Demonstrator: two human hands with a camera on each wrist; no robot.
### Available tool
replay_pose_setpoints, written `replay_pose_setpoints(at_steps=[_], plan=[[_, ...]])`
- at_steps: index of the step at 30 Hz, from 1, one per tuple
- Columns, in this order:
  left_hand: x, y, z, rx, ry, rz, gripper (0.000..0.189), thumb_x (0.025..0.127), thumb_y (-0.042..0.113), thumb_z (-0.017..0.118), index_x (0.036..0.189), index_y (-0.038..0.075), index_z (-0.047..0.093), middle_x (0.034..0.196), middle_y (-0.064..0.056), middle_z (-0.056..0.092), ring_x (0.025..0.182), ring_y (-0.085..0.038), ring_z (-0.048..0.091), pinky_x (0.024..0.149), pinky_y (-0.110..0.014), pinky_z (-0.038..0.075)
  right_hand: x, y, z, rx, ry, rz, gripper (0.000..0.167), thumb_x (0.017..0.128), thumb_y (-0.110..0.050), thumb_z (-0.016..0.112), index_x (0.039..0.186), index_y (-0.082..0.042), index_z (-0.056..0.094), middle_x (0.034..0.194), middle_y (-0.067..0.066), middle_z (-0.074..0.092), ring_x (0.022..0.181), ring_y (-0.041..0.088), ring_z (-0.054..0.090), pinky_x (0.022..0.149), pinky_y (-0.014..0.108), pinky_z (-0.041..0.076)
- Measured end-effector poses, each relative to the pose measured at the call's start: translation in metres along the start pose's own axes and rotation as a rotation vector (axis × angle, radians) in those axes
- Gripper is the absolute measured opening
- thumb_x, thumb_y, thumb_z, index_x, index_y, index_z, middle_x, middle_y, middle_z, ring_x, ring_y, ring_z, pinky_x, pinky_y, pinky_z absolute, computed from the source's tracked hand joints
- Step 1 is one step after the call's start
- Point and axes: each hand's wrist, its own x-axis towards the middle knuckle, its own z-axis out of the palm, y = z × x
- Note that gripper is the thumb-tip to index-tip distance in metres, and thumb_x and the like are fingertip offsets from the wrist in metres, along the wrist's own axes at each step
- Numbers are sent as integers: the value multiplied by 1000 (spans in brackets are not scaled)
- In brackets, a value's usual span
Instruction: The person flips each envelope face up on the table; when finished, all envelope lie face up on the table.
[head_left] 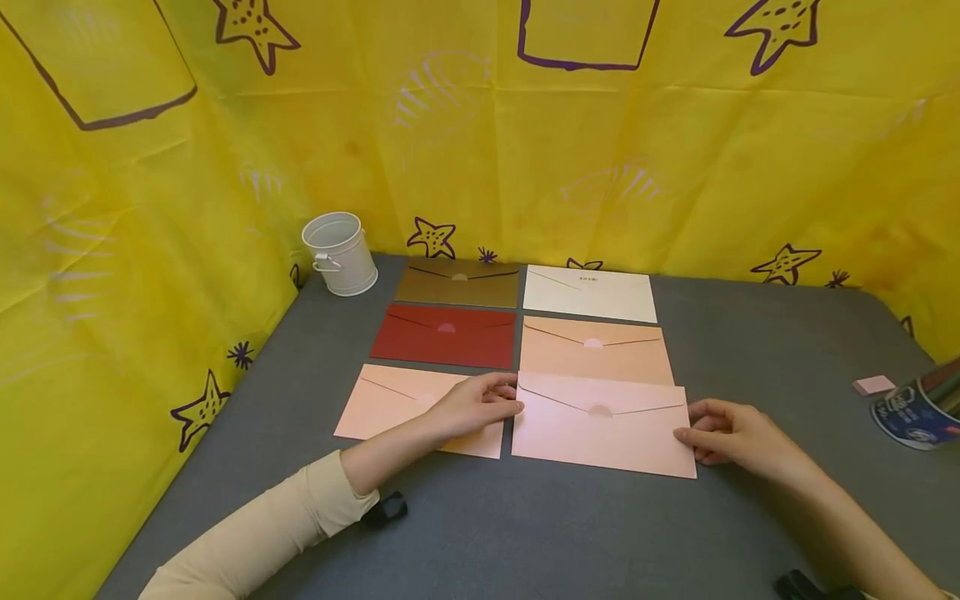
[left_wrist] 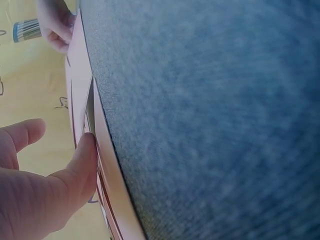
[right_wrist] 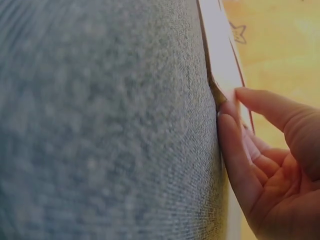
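Note:
A pale pink envelope (head_left: pixel 570 437) lies at the near right of the group, flap side up, overlapping the lower edge of a peach envelope (head_left: pixel 551 352). My right hand (head_left: pixel 731 433) pinches its right edge; in the right wrist view the thumb (right_wrist: pixel 270 105) is above and a finger (right_wrist: pixel 232 142) below. My left hand (head_left: pixel 472 408) is at its left edge, reaching over another peach envelope (head_left: pixel 367 408). In the left wrist view that hand's digits are spread, one fingertip (left_wrist: pixel 89 142) close to the envelope edge. Exact contact there is unclear.
Behind lie a red envelope (head_left: pixel 420 342), a bronze envelope (head_left: pixel 487 292) and a cream envelope (head_left: pixel 622 296). A white bucket (head_left: pixel 348 258) stands back left. At right are a pink eraser-like block (head_left: pixel 873 385) and a blue pencil tin (head_left: pixel 911 417). Yellow cloth (head_left: pixel 480 167) borders the grey table (head_left: pixel 585 533).

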Motion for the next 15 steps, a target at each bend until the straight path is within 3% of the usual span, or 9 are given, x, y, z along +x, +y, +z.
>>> replay_pose_setpoints(at_steps=[15], plan=[[-3,1,-1,55,-5,29,49,91,25,68,133,2,58,119,-7,65,109,-23,62,91,-35,50,-6,-9,4,-208,75,66,55,87,-35,74,121,6,55,75,2,68,64,17,66,61,26,56]])
